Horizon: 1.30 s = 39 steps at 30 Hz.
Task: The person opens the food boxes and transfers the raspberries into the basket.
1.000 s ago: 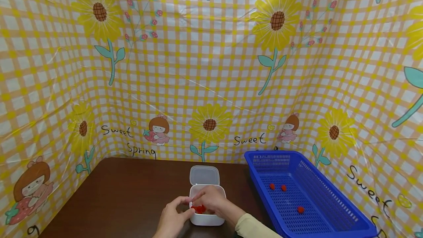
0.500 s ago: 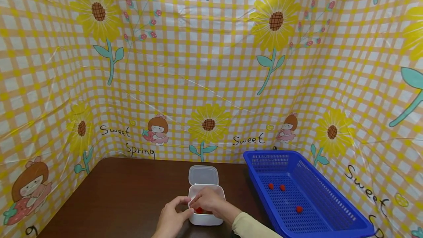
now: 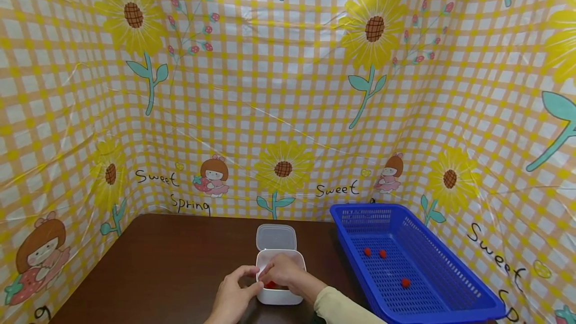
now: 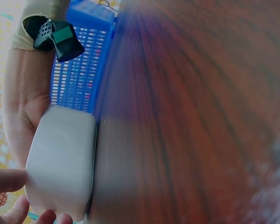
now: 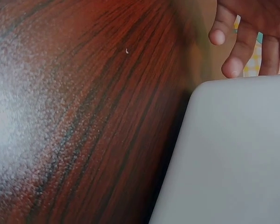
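Observation:
A white lidded box (image 3: 281,297) stands on the dark wooden table with small red things (image 3: 271,285) inside. My left hand (image 3: 232,294) holds the box at its left rim, thumb and index finger set against that edge. In the left wrist view its fingertips (image 4: 47,216) lie at the end of the box. My right hand (image 3: 284,270) reaches down into the box from the right, fingers bent toward the left wall. Its fingertips are hidden there, so I cannot tell what they hold. The translucent lid (image 3: 276,237) lies folded back behind the box.
On the right stands a long blue plastic basket (image 3: 432,244) holding small red round things (image 3: 405,282). Dark brown table surface (image 3: 171,264) extends to the left of the box. A yellow checked cloth (image 3: 288,89) with sunflowers surrounds the table at the back and sides.
The right hand has shifted slightly inside the box, and less of the red contents shows. My left hand stays at the rim. The head view has shifted a little.

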Tool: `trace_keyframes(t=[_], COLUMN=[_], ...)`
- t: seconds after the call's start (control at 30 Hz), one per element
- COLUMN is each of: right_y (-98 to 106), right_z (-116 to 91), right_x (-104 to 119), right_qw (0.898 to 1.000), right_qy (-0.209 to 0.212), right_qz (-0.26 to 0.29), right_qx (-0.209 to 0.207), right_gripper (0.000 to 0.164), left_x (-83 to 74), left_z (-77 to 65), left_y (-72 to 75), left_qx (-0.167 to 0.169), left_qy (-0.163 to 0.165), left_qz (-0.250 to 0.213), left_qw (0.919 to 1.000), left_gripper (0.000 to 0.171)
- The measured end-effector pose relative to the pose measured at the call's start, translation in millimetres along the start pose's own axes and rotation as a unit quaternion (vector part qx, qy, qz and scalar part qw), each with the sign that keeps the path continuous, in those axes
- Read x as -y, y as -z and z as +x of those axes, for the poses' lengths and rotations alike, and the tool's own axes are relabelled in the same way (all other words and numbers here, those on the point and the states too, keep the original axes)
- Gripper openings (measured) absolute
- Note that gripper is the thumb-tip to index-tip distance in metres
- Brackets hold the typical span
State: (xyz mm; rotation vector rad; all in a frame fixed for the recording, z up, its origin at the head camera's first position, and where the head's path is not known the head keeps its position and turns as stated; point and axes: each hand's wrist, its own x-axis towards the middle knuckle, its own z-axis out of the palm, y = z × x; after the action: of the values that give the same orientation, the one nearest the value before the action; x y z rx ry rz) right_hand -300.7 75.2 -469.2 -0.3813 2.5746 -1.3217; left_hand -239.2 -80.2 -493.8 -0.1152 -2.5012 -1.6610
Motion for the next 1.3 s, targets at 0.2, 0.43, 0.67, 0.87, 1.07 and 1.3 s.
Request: trace_keyframes(t=[0.2, 0.43, 0.67, 0.87, 1.07, 1.3], right_y=[-0.3, 0.9, 0.9, 0.6, 0.2, 0.1], right_z=[0.2, -0.5, -0.4, 0.1, 0.9, 1.2], right_x=[-0.8, 1.5, 0.7, -0.9, -1.4, -2.1], right_qw=[1.000, 0.999, 1.000, 0.999, 0.999, 1.000], right_qy=[-0.006, -0.020, -0.023, -0.023, -0.025, -0.018], right_qz=[0.011, -0.005, 0.000, 0.023, 0.031, 0.016], right_qx=[-0.006, -0.025, -0.018, -0.006, -0.001, 0.003], right_gripper=[0.005, 0.013, 0.011, 0.006, 0.005, 0.004], left_x=[-0.9, -2.2, -2.2, -1.4, -2.1, -1.6], left_z=[0.1, 1.1, 0.1, 0.0, 0.1, 0.1], left_y=[-0.1, 0.7, 0.7, 0.4, 0.9, 1.4], left_qx=[0.001, -0.001, 0.002, 0.001, 0.000, 0.004], left_qy=[0.001, 0.002, 0.005, 0.003, 0.006, 0.006], left_qz=[0.001, 0.003, 0.005, 0.004, 0.007, 0.010], left_qw=[1.0000, 1.0000, 1.0000, 1.0000, 1.0000, 0.9999], left_gripper=[0.034, 0.035, 0.035, 0.033, 0.034, 0.036])
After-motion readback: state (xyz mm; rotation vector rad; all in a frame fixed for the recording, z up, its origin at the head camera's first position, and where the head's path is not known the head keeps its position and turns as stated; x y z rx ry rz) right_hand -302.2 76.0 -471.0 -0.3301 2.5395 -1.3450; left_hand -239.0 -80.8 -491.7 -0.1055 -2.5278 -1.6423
